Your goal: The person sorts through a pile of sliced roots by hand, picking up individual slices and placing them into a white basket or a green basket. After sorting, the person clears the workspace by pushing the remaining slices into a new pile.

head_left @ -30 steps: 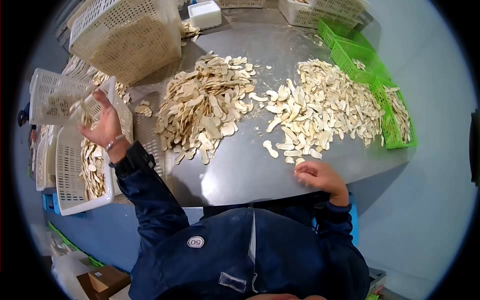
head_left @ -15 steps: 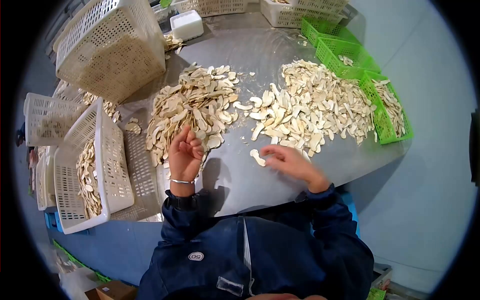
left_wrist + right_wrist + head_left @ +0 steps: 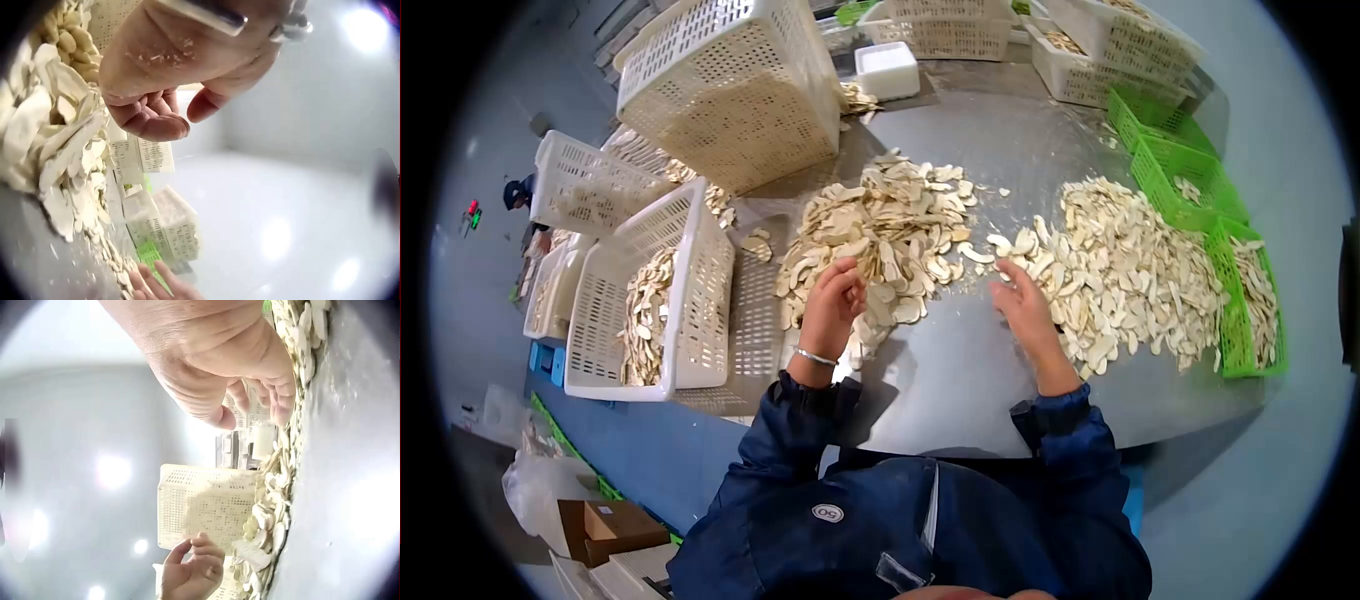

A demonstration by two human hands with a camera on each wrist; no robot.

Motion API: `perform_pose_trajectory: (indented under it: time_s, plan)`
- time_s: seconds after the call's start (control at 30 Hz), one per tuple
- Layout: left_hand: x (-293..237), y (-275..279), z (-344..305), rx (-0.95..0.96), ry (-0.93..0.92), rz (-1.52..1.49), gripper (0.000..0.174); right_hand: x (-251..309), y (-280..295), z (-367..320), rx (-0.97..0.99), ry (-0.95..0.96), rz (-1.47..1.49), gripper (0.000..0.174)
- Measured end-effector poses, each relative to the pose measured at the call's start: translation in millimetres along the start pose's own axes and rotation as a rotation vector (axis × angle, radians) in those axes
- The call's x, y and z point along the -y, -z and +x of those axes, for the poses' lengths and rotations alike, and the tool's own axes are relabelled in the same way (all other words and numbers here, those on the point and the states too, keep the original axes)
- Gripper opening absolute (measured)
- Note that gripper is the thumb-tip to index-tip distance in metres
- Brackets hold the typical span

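Two heaps of pale dried slices lie on the metal table, a left pile (image 3: pixel 880 215) and a right pile (image 3: pixel 1130 270). My left hand (image 3: pixel 830 315) is over the near side of the left pile, its fingers loosely bent; in the left wrist view this hand (image 3: pixel 187 69) has its thumb apart, with nothing visible in it. At the left edge of the right pile, my right hand (image 3: pixel 1030 320) has its index finger extended. The right wrist view shows this hand (image 3: pixel 219 362) with spread, slightly bent fingers and no slice visible in them; contact with the pile cannot be told.
A white basket (image 3: pixel 710 340) with slices stands at the left, and a large upright crate (image 3: pixel 730 110) behind it. Green baskets (image 3: pixel 1225 300) line the right edge. A white tub (image 3: pixel 887 72) and more crates (image 3: pixel 950 38) are at the back.
My left hand has come from above the white basket to the left pile. My right hand has moved from the table's near edge forward to between the piles. The head view has shifted.
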State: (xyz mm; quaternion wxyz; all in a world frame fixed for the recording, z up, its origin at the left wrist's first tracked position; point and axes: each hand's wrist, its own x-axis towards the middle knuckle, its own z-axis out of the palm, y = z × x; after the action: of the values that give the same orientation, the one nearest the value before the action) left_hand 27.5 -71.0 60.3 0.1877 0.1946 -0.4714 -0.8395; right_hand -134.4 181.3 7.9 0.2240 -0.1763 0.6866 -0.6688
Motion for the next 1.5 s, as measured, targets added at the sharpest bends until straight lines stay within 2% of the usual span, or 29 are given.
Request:
perform_pose_trajectory:
  time_s: [0.03,0.1,0.17,0.23,0.33,0.43,0.5,0.6,0.7,0.73,0.83,0.87,0.97,1.03,1.1,1.13,1.23,1.3,1.37,1.4,1.5]
  plan:
    - [-7.1,-2.1,5.5,0.046,-0.055,0.084,0.023,4.2,-6.2,-0.7,0.064,-0.033,0.034,0.050]
    - [-13.8,-20.8,16.0,-0.025,-0.157,0.382,0.027,12.9,-24.1,-7.8,0.194,-0.106,0.099,0.050]
    - [-4.7,-18.5,38.3,0.025,-0.390,0.882,0.034,13.1,-30.2,-10.7,0.260,-0.126,0.072,0.049]
    - [-2.3,-24.7,50.9,0.070,-0.829,1.567,0.040,-3.5,-28.3,-10.8,0.328,-0.106,0.117,0.048]
    - [3.9,-34.3,47.8,0.040,-0.780,1.872,0.044,-5.8,-24.2,-13.0,0.319,-0.132,0.069,0.048]
    - [21.8,-37.1,46.1,0.105,-0.624,1.864,0.043,-10.8,-22.5,-9.4,0.302,-0.121,0.081,0.050]
    - [32.4,-33.6,41.6,0.430,-0.647,1.651,0.044,-13.0,-22.3,-8.5,0.263,-0.127,0.138,0.052]
    - [27.2,-56.7,8.8,0.716,-0.447,1.413,0.049,-18.1,-18.9,-1.9,0.155,-0.022,0.143,0.053]
    - [28.3,-47.5,-4.7,0.623,-0.677,1.457,0.051,-16.9,-14.8,-1.2,0.114,0.027,0.064,0.052]
    - [31.6,-36.3,-6.1,0.480,-0.721,1.545,0.054,-12.5,-14.8,-4.2,0.095,0.064,-0.050,0.051]
    - [25.5,-15.4,-14.8,0.038,-0.718,1.739,0.056,-8.7,-16.9,-8.2,0.130,0.070,-0.154,0.050]
    - [28.2,-3.7,-14.8,-0.020,-0.644,1.698,0.057,-7.0,-18.8,-10.2,0.131,0.088,-0.183,0.049]
    - [30.6,1.3,-22.4,0.039,-0.613,1.695,0.054,-4.2,-20.7,-11.1,0.153,0.059,-0.197,0.048]
    - [36.1,-8.8,-28.9,0.233,-0.569,1.487,0.055,-10.3,-20.9,-9.7,0.140,0.084,-0.190,0.046]
    - [38.5,-24.0,-37.2,0.437,-0.566,1.434,0.055,-12.3,-20.4,-8.3,0.140,0.038,-0.201,0.045]
    - [40.4,-28.4,-41.7,0.458,-0.574,1.429,0.056,-12.1,-20.9,-8.9,0.108,0.072,-0.212,0.043]
    - [40.9,-22.7,-43.8,0.316,-0.547,1.379,0.052,-5.8,-19.3,-10.5,0.115,0.060,-0.179,0.042]
    - [37.1,-16.1,-44.9,0.190,-0.567,1.476,0.049,-2.1,-20.9,-13.0,0.068,0.164,-0.292,0.039]
    - [33.2,-10.9,-48.8,0.143,-0.564,1.520,0.045,-2.7,-21.6,-13.1,0.066,0.268,-0.390,0.036]
    - [33.5,-7.5,-50.2,0.115,-0.549,1.535,0.042,3.0,-24.2,-14.4,0.041,0.373,-0.411,0.028]
    - [37.9,-1.4,-57.4,0.044,-0.494,1.573,0.032,25.8,-24.9,-22.9,0.219,0.147,-0.373,0.019]
